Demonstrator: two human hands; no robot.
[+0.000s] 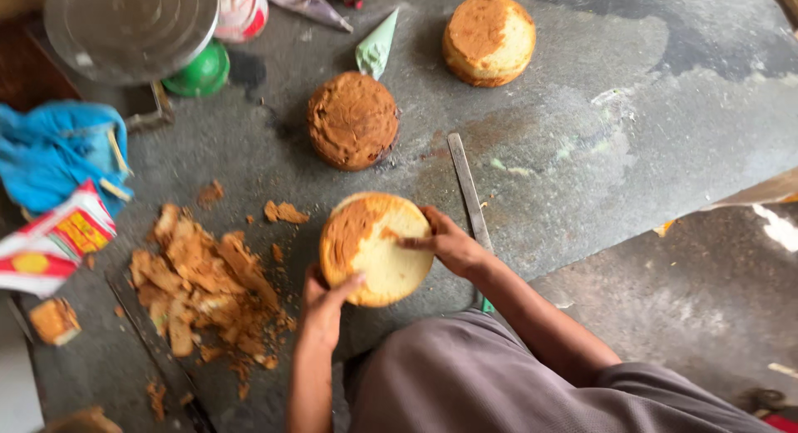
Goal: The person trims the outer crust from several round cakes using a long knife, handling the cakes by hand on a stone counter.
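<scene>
Pale round sponge cake (378, 250) gripped by left hand (322, 304) and right hand (445, 243), crust seemingly half-peeled

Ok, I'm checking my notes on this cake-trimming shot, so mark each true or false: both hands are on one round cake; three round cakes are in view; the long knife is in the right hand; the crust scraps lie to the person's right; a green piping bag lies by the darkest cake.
1. Both hands are on one round cake: true. The left hand and right hand grip the half-peeled cake.
2. Three round cakes are in view: true, with the dark cake and far cake.
3. False. The long knife lies on the floor.
4. False. The crust scraps lie to the left.
5. True: the piping bag.
</scene>
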